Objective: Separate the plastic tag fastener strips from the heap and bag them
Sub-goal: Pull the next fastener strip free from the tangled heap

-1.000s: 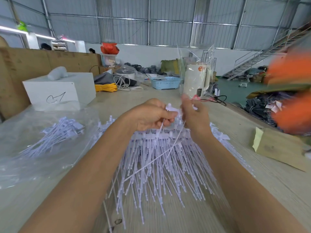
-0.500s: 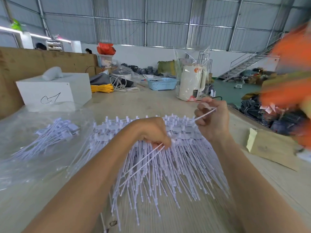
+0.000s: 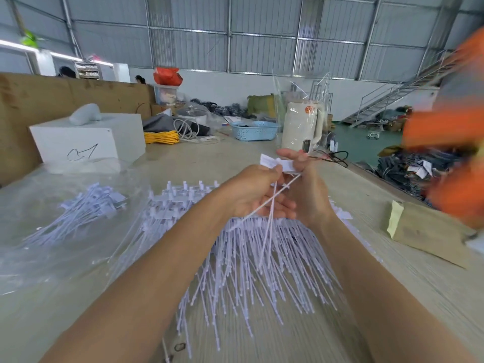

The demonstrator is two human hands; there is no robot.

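Observation:
A heap of white plastic tag fastener strips (image 3: 251,263) fans out on the table in front of me. Both hands meet above its far edge. My left hand (image 3: 251,195) pinches the flat heads of a few loose strips (image 3: 269,221) whose thin tails cross and hang down over the heap. My right hand (image 3: 306,189) grips the same white heads from the other side. To the left lies a clear plastic bag (image 3: 47,252) with a bundle of separated strips (image 3: 83,210) inside it.
A white box (image 3: 86,137) stands at the back left, with a blue basket (image 3: 255,131) and a wrapped white kettle (image 3: 302,128) farther back. A tan folded packet (image 3: 424,231) lies at the right edge. A blurred person in orange (image 3: 455,142) is at the right.
My hands were apart, the right lifting one strip and the left down on the heap. Now they have come together above the heap, both holding the strips' heads.

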